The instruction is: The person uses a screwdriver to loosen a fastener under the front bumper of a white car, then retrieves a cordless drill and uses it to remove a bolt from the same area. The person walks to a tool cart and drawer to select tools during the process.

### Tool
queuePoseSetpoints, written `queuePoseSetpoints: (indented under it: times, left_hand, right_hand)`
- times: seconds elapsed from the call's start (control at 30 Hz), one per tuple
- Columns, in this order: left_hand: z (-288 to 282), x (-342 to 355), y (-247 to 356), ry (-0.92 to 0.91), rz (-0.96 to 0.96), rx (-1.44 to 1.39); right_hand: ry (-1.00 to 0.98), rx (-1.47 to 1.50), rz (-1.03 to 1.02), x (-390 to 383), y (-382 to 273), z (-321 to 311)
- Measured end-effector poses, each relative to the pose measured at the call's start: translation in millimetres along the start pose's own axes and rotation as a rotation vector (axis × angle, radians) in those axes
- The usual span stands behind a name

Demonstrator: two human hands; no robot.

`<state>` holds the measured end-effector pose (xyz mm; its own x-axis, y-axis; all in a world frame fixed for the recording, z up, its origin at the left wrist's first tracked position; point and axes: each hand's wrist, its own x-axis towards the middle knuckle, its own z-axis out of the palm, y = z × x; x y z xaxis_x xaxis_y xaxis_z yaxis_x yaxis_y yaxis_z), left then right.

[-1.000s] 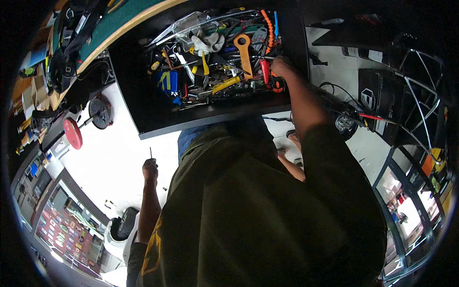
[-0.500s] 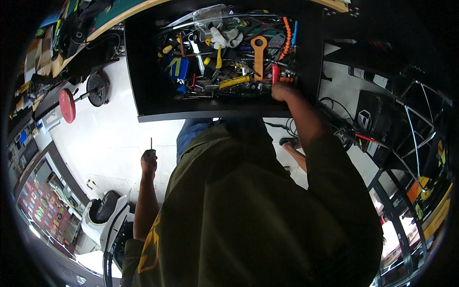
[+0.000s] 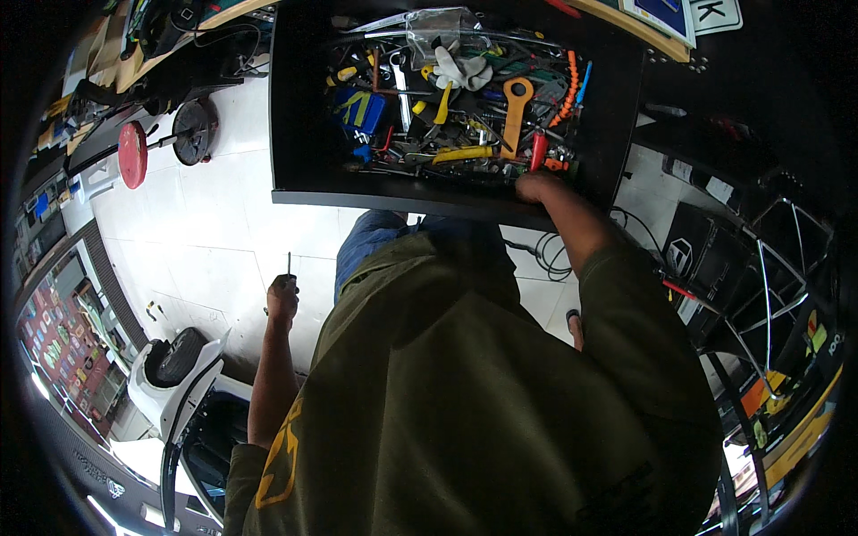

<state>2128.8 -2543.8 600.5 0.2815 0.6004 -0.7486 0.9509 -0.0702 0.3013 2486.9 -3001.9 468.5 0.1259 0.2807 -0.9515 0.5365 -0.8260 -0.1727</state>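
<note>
Head view: at upper centre, a black drawer [image 3: 357, 197] of jumbled tools [image 3: 465, 154] stands open, not yet shut. Left of centre, the left hand [image 3: 283, 301] grips a thin-shafted tool [image 3: 289, 263]; the right hand [image 3: 537, 187], by the drawer's front, hides its grip.

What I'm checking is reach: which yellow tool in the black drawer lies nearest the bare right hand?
The long, straight yellow tool lying crosswise, left of the bare right hand; other yellow tools lie farther away.
</note>
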Motion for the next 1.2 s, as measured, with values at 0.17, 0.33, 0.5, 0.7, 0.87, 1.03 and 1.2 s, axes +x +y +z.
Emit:
queuePoseSetpoints:
  times: [0.17, 0.33, 0.5, 0.7, 0.87, 1.03, 1.2]
  left_hand:
    - [3, -8, 2, 0.007, 0.013, 0.069]
    - [1, -7, -2, 0.018, 0.029, 0.093]
    - [0, 2, -16, 0.022, 0.057, 0.103]
    - [1, -4, 1, 0.010, 0.027, 0.131]
    - [-2, -4, 1, 0.013, -0.001, 0.066]
    - [-3, -5, -11, 0.058, 0.008, 0.101]
    - [1, -15, -7, 0.056, -0.030, 0.117]
  right_hand:
    - [0.010, 0.055, 0.032, -2, -4, -3]
    - [0.097, 0.038, -0.004, 10, 7, 6]
    - [0.141, 0.109, 0.018, 13, 10, 11]
    - [0.042, -0.095, -0.005, -1, -3, -2]
    - [0.036, -0.044, 0.009, 3, -2, 1]
    - [0.010, -0.126, 0.010, 18, 3, 6]
    - [0.080, 0.011, 0.141, 18, 3, 9]
